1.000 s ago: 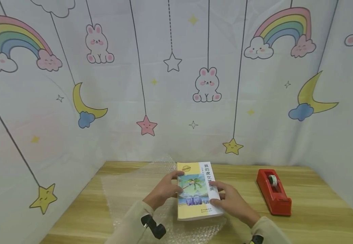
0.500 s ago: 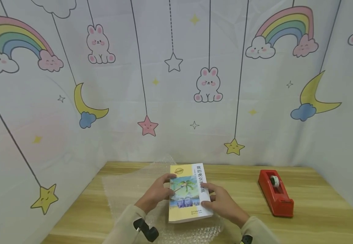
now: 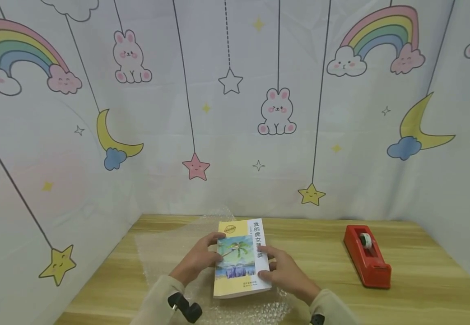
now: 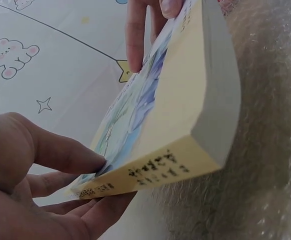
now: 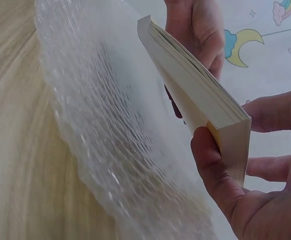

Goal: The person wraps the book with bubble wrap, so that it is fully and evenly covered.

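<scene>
Head view: the book (image 3: 235,264) points lengthwise toward the bench's (image 3: 312,253) far edge, left hand (image 3: 198,259) and right hand (image 3: 286,273) equally near, fingers clamped on opposite long sides.

Seemingly a curtained booth (image 3: 27,149) — wood-grain table (image 3: 308,257); rabbit-and-rainbow cloth (image 3: 235,135) on three sides.

One book (image 3: 240,259), one tape dispenser (image 3: 370,266), one table (image 3: 320,241), and seemingly one bubble-wrap sheet (image 5: 105,115).
</scene>
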Motion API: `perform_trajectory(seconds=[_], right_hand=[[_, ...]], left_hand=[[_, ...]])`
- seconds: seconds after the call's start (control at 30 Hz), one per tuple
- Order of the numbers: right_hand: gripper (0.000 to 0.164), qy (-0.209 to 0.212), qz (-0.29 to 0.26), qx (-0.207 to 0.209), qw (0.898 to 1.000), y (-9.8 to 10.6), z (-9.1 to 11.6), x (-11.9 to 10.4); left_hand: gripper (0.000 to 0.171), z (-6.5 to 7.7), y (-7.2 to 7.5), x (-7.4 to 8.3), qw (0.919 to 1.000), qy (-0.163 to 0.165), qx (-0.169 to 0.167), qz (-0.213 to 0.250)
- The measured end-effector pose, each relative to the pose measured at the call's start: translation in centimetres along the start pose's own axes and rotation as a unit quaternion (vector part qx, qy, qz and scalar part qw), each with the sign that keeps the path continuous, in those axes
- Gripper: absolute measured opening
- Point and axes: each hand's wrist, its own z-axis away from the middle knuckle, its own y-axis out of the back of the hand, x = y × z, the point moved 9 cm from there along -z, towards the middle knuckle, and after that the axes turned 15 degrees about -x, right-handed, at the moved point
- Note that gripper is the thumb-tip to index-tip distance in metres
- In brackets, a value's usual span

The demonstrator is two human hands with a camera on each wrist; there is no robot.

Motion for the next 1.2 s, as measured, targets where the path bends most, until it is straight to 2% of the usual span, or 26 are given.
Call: perform_trajectory(seconds=[0.37,0.7,0.97,1.2], right_hand=[[0.073,0.009,-0.021,-0.012,1.000,-2.2,-1.2,-0.2],[0.076,0.010,-0.017,-0.006,1.000,-4.1,-2.8,-0.5],[0.078,0.007,-0.033,-0.004,0.999,-5.3,-3.7,-0.3],[0.078,0.003,-0.041,-0.005,0.999,-6.1,-4.5,-0.3]], left_hand=[[0.057,0.8,2.2,-0.8,0.9994,0.018,0.024,-0.015],[0.053,1.3,4.3,-1.8,0.9979,0.026,0.052,-0.027],[0.051,1.8,5.2,-2.2,0.9979,0.022,0.055,-0.026],[0.051,2.1,6.0,-2.8,0.9966,0.038,0.065,-0.034]])
